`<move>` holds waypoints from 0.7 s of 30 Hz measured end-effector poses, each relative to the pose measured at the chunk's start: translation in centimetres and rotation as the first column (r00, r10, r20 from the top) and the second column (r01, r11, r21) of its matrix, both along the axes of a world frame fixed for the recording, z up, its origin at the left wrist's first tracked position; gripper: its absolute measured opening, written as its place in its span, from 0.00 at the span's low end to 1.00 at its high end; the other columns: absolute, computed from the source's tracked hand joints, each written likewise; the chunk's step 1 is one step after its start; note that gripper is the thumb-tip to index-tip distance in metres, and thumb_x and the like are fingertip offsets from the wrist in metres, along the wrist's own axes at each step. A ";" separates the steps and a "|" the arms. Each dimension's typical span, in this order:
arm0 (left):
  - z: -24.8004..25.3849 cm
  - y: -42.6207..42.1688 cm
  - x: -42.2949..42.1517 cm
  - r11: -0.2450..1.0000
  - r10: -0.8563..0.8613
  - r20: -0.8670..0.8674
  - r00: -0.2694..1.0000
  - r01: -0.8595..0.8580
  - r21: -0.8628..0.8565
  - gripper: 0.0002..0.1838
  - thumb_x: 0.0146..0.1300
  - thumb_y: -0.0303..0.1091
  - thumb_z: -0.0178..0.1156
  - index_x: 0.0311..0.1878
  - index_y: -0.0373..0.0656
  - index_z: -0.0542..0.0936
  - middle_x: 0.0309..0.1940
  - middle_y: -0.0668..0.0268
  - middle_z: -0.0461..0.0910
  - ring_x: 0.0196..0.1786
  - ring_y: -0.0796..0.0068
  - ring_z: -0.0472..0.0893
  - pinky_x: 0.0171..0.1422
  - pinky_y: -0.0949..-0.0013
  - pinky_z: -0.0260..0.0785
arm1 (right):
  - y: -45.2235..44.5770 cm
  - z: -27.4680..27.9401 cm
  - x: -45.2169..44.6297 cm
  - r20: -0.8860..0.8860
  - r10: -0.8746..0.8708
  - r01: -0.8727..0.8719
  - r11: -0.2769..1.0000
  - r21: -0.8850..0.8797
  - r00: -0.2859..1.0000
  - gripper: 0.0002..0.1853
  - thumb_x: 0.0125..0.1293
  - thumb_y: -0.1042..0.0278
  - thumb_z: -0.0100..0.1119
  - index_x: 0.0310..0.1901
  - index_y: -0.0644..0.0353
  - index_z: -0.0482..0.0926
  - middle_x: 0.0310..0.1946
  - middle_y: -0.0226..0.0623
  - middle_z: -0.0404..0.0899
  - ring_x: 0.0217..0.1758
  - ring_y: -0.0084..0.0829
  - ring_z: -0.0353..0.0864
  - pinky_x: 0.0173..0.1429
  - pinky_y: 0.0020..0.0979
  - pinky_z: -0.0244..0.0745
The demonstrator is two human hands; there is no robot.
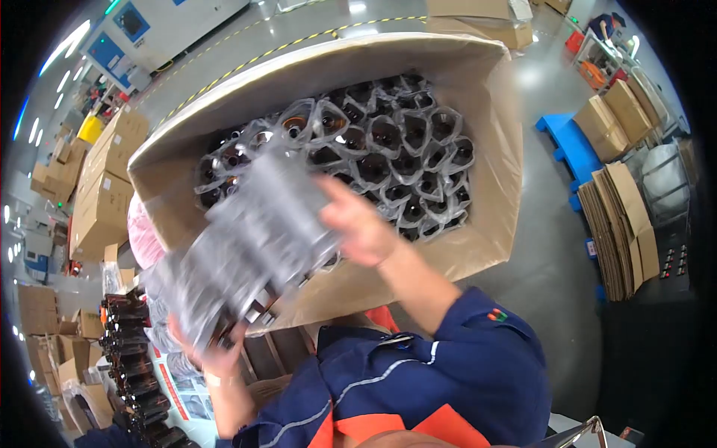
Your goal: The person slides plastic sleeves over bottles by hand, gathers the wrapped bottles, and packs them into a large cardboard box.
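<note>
Between my two hands is a blurred bundle of plastic-bagged dark parts (pixel 261 231), tilted over the near left side of a large carton (pixel 478 216). My left hand (pixel 213 347) is closed around its lower left end, where dark, shiny ends show through the plastic. At the bundle's right side, my right hand (pixel 358 224) grips it with fingers bent against the plastic. Inside the lined carton stand many dark brown, glossy round parts (pixel 385 138), each wrapped in a clear plastic bag. Motion blur hides the exact kind of the held parts.
Left of me stands a row of dark brown glossy parts (pixel 134 366). Stacked cartons (pixel 104 194) rise behind it. To the right are a blue pallet (pixel 571 145) and flattened cardboard (pixel 616 231). Another person (pixel 606 26) bends at the far upper right.
</note>
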State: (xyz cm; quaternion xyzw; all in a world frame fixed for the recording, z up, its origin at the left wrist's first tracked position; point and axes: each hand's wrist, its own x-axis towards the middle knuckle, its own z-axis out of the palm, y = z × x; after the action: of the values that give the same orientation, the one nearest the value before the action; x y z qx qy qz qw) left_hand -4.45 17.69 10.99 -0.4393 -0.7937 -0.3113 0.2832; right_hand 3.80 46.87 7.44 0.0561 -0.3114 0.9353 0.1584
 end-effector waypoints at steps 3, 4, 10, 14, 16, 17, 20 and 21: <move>-0.4 14.5 -2.2 0.887 -0.461 0.687 0.562 0.276 0.369 0.37 0.54 0.50 0.60 0.65 0.41 0.66 0.57 0.55 0.74 0.59 0.57 0.74 0.62 0.48 0.68 | 9.2 -0.1 4.9 0.231 -0.234 0.241 0.970 -0.005 0.944 0.29 0.71 0.50 0.47 0.67 0.58 0.64 0.61 0.38 0.72 0.61 0.38 0.74 0.66 0.44 0.68; -0.2 20.4 -2.7 0.773 -0.622 0.773 0.121 0.254 0.582 0.35 0.58 0.55 0.55 0.65 0.44 0.68 0.58 0.56 0.73 0.60 0.57 0.74 0.62 0.44 0.67 | 12.2 -0.1 5.7 0.284 -0.317 0.328 0.945 0.010 0.905 0.29 0.72 0.46 0.44 0.66 0.58 0.65 0.60 0.39 0.73 0.60 0.39 0.75 0.63 0.47 0.70; -2.4 35.1 -4.7 0.541 -0.570 0.284 -0.771 -0.092 0.836 0.45 0.59 0.75 0.43 0.67 0.48 0.65 0.64 0.54 0.68 0.66 0.46 0.67 0.64 0.26 0.55 | 25.4 0.7 7.0 0.347 -0.337 0.315 0.942 0.121 0.875 0.34 0.71 0.36 0.39 0.62 0.59 0.67 0.57 0.44 0.75 0.58 0.45 0.77 0.57 0.55 0.75; -4.8 34.1 -4.0 0.725 -0.544 0.361 -0.757 -0.207 0.657 0.57 0.59 0.76 0.39 0.74 0.37 0.35 0.71 0.38 0.49 0.70 0.35 0.59 0.66 0.31 0.58 | 25.9 0.4 6.3 0.659 -0.549 0.390 0.834 0.390 0.514 0.44 0.68 0.32 0.41 0.68 0.68 0.57 0.52 0.64 0.73 0.48 0.48 0.82 0.52 0.50 0.79; -5.0 30.0 -3.6 0.722 -0.511 0.450 -0.732 -0.083 0.687 0.54 0.63 0.72 0.41 0.74 0.38 0.34 0.70 0.38 0.52 0.67 0.40 0.65 0.59 0.35 0.68 | 23.2 2.8 6.2 0.390 -0.889 0.081 0.419 0.904 0.241 0.45 0.65 0.33 0.47 0.66 0.70 0.60 0.46 0.65 0.78 0.37 0.53 0.84 0.46 0.45 0.81; -5.0 27.4 -3.5 0.706 -0.479 0.497 -0.724 0.020 0.708 0.49 0.66 0.68 0.42 0.74 0.37 0.41 0.69 0.41 0.56 0.66 0.43 0.68 0.57 0.38 0.71 | 23.1 3.7 5.7 0.146 -0.970 -0.083 0.132 0.988 0.193 0.41 0.64 0.34 0.49 0.64 0.67 0.65 0.46 0.59 0.79 0.40 0.52 0.84 0.48 0.44 0.80; -5.5 18.8 -2.7 0.719 -0.461 0.616 -0.638 0.138 0.681 0.34 0.70 0.49 0.51 0.70 0.36 0.57 0.62 0.47 0.69 0.59 0.50 0.75 0.52 0.45 0.77 | 22.5 5.3 1.6 -0.169 -0.922 -0.250 -0.265 0.931 0.348 0.35 0.64 0.35 0.50 0.59 0.60 0.74 0.48 0.50 0.80 0.47 0.50 0.81 0.53 0.41 0.76; -5.8 16.1 -2.4 0.741 -0.485 0.601 -0.635 0.067 0.668 0.34 0.69 0.45 0.54 0.70 0.35 0.57 0.62 0.47 0.70 0.58 0.50 0.76 0.51 0.47 0.78 | 22.6 5.7 -0.8 -0.233 -0.846 -0.223 -0.375 0.900 0.480 0.33 0.64 0.35 0.50 0.57 0.57 0.77 0.51 0.46 0.79 0.52 0.49 0.79 0.56 0.40 0.73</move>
State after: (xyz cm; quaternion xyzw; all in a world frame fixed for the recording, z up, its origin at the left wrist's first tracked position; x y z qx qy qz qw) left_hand -6.80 33.83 5.23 -0.1508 -0.3748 -0.6901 -0.6005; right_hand 2.99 69.49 13.15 -0.3062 -0.9080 0.1317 0.2538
